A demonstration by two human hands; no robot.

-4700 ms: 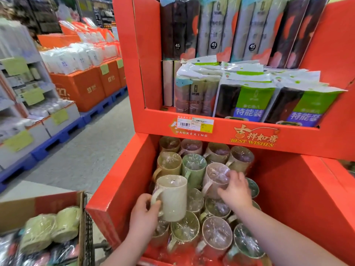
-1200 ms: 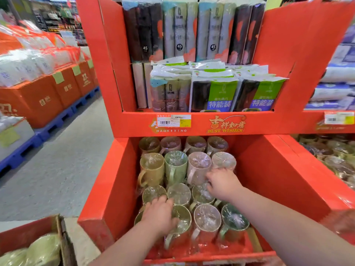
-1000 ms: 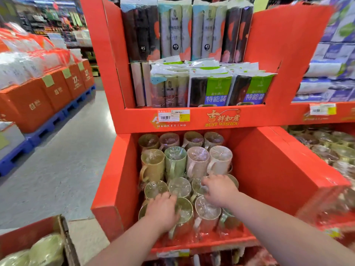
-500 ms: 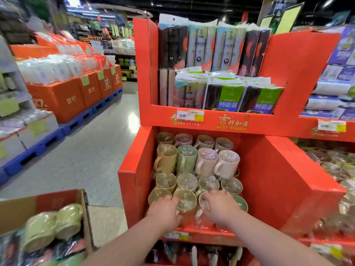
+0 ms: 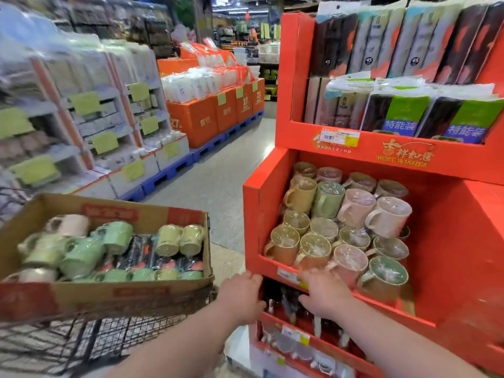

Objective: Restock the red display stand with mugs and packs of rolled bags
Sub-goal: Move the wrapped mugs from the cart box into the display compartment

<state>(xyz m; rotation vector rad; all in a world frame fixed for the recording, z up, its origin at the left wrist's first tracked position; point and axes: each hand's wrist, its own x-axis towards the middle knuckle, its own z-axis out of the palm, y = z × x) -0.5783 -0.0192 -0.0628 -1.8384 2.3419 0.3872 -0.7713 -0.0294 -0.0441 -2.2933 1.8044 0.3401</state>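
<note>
Fig.: I've drawn L hand (image 5: 241,293) & R hand (image 5: 324,293) off front-row mugs (image 5: 313,249) to front edge of stand (image 5: 253,214); both released, empty. Box (image 5: 109,293) next, prob.

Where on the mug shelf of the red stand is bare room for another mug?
Only a narrow strip along the red cardboard stand's right wall, beside the white wrapped mug and front green mug. The rest is crowded.

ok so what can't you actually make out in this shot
Head view only:
- price tag print: too small, blurred.
- lower shelf goods: partly behind right hand, blurred.
- left hand fingertips: hidden by its own back.
- cardboard box pack labels: motion blur.
- red display stand right side: cut by frame edge.
</note>
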